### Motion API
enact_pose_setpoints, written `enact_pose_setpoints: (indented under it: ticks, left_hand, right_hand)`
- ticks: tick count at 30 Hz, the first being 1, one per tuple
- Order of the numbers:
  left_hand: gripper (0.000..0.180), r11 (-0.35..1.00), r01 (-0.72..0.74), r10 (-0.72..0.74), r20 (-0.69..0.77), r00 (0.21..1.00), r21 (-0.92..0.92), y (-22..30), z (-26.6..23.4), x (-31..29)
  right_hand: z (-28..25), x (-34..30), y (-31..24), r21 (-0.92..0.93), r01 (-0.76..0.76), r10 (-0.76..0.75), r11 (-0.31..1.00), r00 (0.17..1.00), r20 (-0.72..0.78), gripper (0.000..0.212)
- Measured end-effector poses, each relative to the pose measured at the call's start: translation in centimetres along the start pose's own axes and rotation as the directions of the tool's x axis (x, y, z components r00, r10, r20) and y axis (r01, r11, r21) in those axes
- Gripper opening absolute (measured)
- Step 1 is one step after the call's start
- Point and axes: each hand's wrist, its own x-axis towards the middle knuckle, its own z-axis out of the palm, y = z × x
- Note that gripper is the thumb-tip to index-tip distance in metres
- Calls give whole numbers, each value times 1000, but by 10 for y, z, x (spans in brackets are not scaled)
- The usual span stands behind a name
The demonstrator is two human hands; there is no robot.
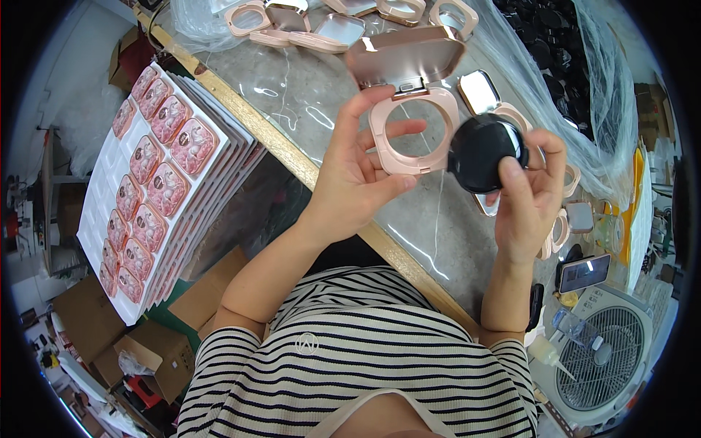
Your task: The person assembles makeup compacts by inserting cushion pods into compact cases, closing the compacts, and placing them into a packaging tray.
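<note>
My left hand [347, 175] grips a rose-gold compact case [406, 62] by its left side, thumb at the lower rim and a finger up near the hinge. The lid of the case is raised, and its base is a pink frame with a large round hole. Just right of that frame, my right hand [531, 191] pinches a round, glossy black disc [478, 155] between thumb and fingers. The disc overlaps the frame's right edge in view; whether they touch I cannot tell. Behind the disc lies another compact case [480, 90], lid up, partly hidden.
More opened compacts [339, 31] lie along the table's far side and right. A plastic bag [610, 139] holds black discs. Left of the wooden table edge [292, 157] stand stacked white trays [109, 193] with pink patterned compacts. A phone [584, 273], nozzle bottle [544, 350] and fan [599, 358] sit lower right.
</note>
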Motion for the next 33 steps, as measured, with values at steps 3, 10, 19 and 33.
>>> enact_pose_setpoints:
  ticks: [3, 10, 19, 33]
  left_hand:
    - [81, 998, -40, 42, -22, 999, 58, -3, 12, 0]
    - [78, 987, -19, 19, -3, 1000, 159, -1, 24, 5]
    - [78, 987, -29, 28, 10, 1000, 156, -3, 23, 5]
    - [41, 961, -217, 181, 205, 962, 171, -9, 5, 4]
  right_hand:
    - [9, -1, -1, -8, -89, 89, 996, 995, 39, 30]
    - [11, 1, 12, -139, -75, 79, 987, 997, 22, 24]
    - [15, -1, 16, -211, -42, 45, 977, 999, 7, 23]
    - [7, 13, 19, -27, -141, 140, 990, 989, -56, 41]
